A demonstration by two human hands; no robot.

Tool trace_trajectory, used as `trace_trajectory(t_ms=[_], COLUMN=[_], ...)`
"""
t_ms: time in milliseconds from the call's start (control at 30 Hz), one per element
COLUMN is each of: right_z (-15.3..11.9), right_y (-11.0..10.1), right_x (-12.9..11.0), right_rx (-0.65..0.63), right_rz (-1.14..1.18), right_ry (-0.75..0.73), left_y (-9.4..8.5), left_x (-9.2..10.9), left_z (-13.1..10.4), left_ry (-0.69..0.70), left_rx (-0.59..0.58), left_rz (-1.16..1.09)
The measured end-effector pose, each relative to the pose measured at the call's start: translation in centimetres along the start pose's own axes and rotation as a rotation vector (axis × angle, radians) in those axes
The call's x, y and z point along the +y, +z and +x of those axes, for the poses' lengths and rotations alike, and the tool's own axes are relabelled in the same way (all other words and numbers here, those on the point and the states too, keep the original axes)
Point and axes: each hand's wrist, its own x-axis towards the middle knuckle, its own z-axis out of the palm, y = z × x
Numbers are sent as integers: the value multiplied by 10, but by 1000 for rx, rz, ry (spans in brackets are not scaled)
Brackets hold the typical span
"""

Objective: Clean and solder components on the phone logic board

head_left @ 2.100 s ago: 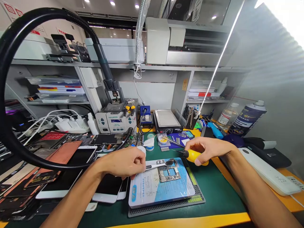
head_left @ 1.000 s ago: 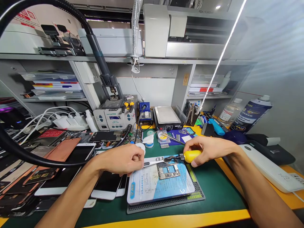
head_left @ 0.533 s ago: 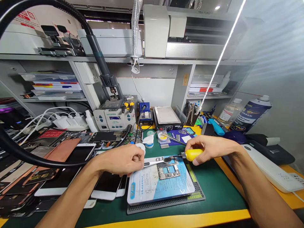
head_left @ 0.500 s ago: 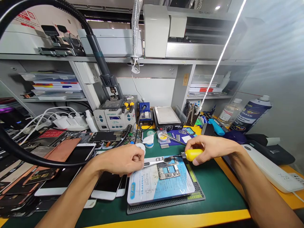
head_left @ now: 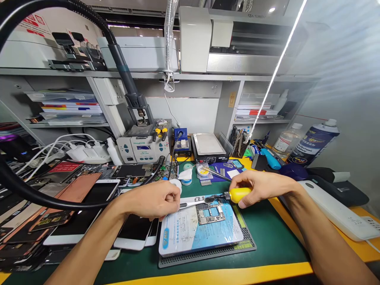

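My left hand is closed on the handle of a white brush, whose dark bristle head lies at the upper edge of a phone circuit board. The board rests on a blue and white box, which sits on a grey perforated mat. In my right hand is a yellow squeeze bottle, held between thumb and fingers. Its black nozzle points left and meets the brush head. Whether liquid comes out is too small to tell.
Phones and phone parts pile up at the left. A black hose curves over them. Behind stand a soldering station and a hot plate. A spray can and a white device are at the right.
My right hand and the yellow bottle have shifted slightly left, bringing the nozzle closer over the brush head. My left hand and the board look unmoved.
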Motion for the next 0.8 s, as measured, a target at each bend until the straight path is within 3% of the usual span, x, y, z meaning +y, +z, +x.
trace_trajectory(t_ms=[800], right_z=[-6], right_y=[-4], right_x=[-6], right_rx=[30], right_rz=[-79], right_ry=[20], left_y=[1], left_x=[-2], left_z=[1], left_ry=[21], left_rx=[6], left_rz=[10])
